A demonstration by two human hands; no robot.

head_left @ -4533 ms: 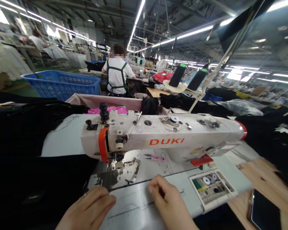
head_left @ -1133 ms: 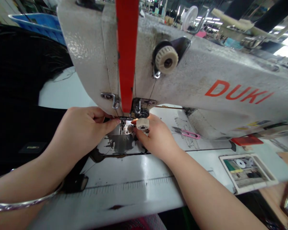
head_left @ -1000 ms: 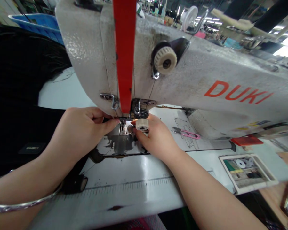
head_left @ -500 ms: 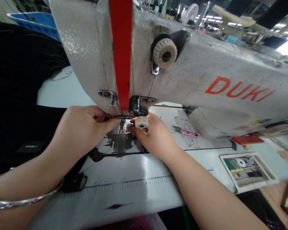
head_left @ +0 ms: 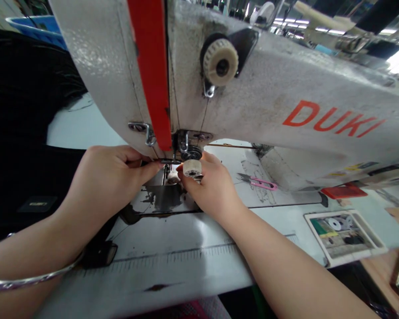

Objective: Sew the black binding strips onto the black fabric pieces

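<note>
A white sewing machine (head_left: 252,106) with a red strip (head_left: 151,71) down its head fills the upper view. From the left, my left hand (head_left: 111,177) reaches to the needle area, thumb and forefinger pinched together just under the head. My right hand (head_left: 216,188) comes in from the other side, its fingers bent close to the needle and partly covered by the ribbed tension knob (head_left: 192,168). What either pinch holds is too small or hidden to make out. Between the fingertips shows the metal needle plate (head_left: 173,177). Thread runs down the machine's face from the upper knob (head_left: 220,63).
Pink-handled thread snips (head_left: 259,182) lie on the machine bed, right of my right hand. A tray (head_left: 346,237) with bobbins and small parts is set into the table farther right, near a red object (head_left: 344,191). Black fabric (head_left: 26,133) covers the left side, before a blue basket (head_left: 40,29).
The view has shifted slightly, so the machine head sits a little farther left in the picture. Both hands keep nearly the same place at the needle.
</note>
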